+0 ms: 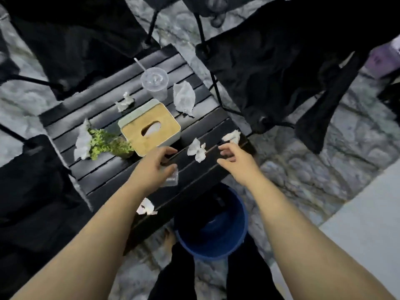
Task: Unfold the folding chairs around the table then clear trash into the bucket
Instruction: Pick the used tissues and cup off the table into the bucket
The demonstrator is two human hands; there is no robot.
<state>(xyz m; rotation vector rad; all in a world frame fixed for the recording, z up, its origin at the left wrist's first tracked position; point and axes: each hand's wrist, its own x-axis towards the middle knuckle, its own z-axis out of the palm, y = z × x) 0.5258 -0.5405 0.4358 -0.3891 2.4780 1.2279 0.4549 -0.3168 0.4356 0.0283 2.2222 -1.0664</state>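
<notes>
Six crumpled white tissues (196,150) litter the slatted table (108,176).

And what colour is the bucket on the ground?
Blue; the bucket shows clearly in the head view, beside the table.

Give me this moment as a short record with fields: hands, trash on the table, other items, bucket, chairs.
left hand: left hand on a small clear plastic piece; grip unclear
right hand: right hand open, near crumpled tissue
other trash: lidded cup, tissues around the table
other items: tissue box, small plant
bucket: blue bucket on the ground below table's near edge
chairs: black chair unfolded
</notes>
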